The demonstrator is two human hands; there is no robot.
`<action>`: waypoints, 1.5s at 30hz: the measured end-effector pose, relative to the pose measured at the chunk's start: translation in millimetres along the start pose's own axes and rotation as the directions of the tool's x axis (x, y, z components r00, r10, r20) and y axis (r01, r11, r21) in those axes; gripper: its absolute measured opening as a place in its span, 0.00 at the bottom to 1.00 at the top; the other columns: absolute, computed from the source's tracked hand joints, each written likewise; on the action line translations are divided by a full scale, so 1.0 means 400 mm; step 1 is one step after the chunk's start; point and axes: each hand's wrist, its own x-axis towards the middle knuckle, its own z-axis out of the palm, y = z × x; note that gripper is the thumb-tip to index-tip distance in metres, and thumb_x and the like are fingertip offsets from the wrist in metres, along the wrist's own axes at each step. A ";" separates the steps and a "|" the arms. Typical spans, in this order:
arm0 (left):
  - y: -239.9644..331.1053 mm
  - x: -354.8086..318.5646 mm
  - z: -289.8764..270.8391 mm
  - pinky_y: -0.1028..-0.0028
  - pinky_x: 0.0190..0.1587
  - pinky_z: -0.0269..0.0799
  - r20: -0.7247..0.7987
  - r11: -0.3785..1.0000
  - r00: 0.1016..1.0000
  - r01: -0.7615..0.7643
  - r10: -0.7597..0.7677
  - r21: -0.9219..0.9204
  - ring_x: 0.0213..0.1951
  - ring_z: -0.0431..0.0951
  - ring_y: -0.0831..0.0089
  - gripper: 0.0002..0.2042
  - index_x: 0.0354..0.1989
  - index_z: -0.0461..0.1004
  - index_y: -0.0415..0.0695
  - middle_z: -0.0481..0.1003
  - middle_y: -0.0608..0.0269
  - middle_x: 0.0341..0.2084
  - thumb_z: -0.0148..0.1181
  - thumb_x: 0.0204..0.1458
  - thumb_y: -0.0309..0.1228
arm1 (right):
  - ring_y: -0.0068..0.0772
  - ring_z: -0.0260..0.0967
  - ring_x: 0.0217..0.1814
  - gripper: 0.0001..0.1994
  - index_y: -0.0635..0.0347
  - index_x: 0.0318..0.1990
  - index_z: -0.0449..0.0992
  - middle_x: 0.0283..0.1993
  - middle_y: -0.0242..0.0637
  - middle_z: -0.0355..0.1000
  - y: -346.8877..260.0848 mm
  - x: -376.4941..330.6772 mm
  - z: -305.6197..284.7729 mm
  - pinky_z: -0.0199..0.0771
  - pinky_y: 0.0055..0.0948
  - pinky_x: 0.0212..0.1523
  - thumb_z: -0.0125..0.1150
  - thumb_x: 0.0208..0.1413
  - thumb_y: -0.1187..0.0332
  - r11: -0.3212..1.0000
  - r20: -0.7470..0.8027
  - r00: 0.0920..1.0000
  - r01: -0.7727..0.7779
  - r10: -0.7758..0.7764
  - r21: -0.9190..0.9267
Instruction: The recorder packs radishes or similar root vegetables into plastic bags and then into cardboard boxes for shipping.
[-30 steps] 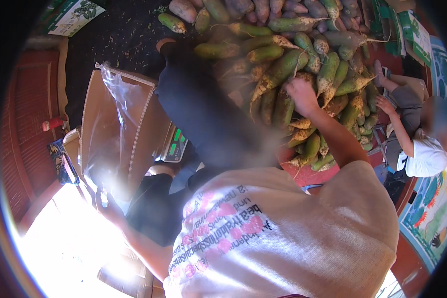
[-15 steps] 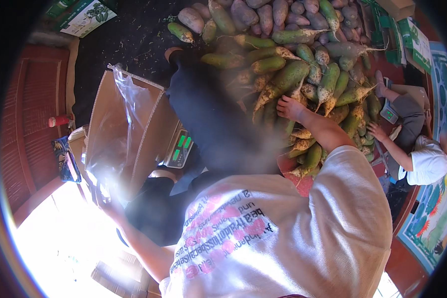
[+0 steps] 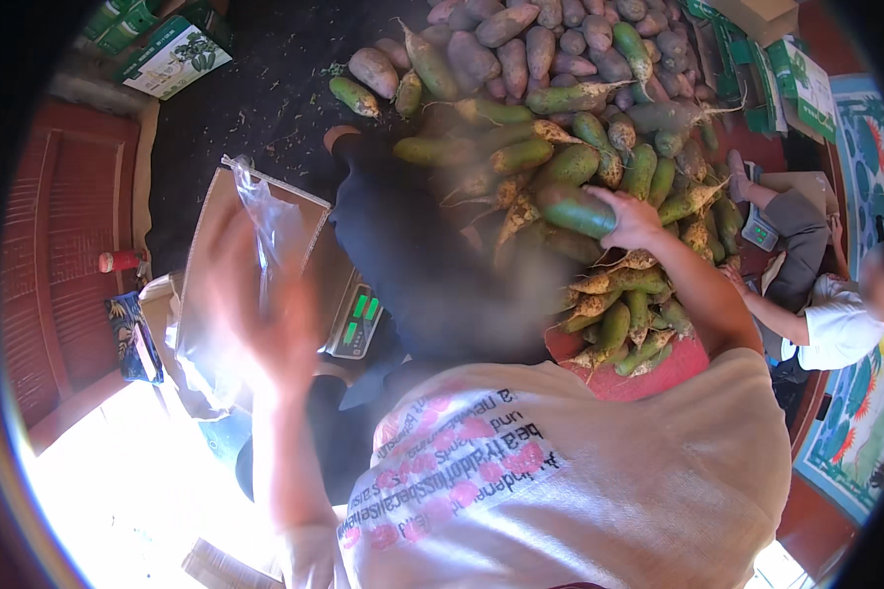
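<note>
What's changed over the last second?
The right hand, earlier on the radish pile, now grips a green radish. The left hand moved forward from near the carton's lower end, now motion-blurred. The carton and scale stayed put.

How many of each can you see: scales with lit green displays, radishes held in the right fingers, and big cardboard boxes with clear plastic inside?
Scales: 2
Held green radish, in the right fingers: 1
Plastic-lined box: 1
Total: 4
</note>
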 end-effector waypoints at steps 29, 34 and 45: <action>0.207 0.063 0.543 0.60 0.47 0.75 0.480 0.877 0.876 0.265 -0.046 -0.401 0.43 0.79 0.52 0.09 0.38 0.81 0.45 0.80 0.51 0.35 0.56 0.53 0.32 | 0.58 0.66 0.62 0.44 0.58 0.65 0.64 0.60 0.52 0.69 -0.107 -0.171 -0.016 0.67 0.48 0.61 0.76 0.32 0.69 0.952 -0.811 0.522 0.278 -0.263 -0.130; 0.172 0.025 0.390 0.36 0.65 0.52 0.214 0.985 0.965 0.166 -0.152 -0.048 0.68 0.59 0.45 0.24 0.61 0.71 0.47 0.65 0.45 0.63 0.56 0.54 0.35 | 0.57 0.67 0.60 0.46 0.49 0.66 0.64 0.60 0.48 0.69 -0.139 -0.137 -0.070 0.69 0.51 0.57 0.76 0.31 0.67 0.994 -0.669 0.737 0.052 -0.102 -0.094; -0.486 -0.314 -0.397 0.51 0.58 0.66 -0.261 0.563 0.796 0.579 -0.546 0.589 0.63 0.59 0.44 0.43 0.66 0.60 0.45 0.62 0.42 0.57 0.74 0.41 0.45 | 0.52 0.67 0.61 0.39 0.51 0.66 0.65 0.61 0.41 0.69 -0.498 -0.216 -0.528 0.68 0.43 0.58 0.69 0.40 0.72 0.848 -0.732 0.432 0.207 -0.527 -0.488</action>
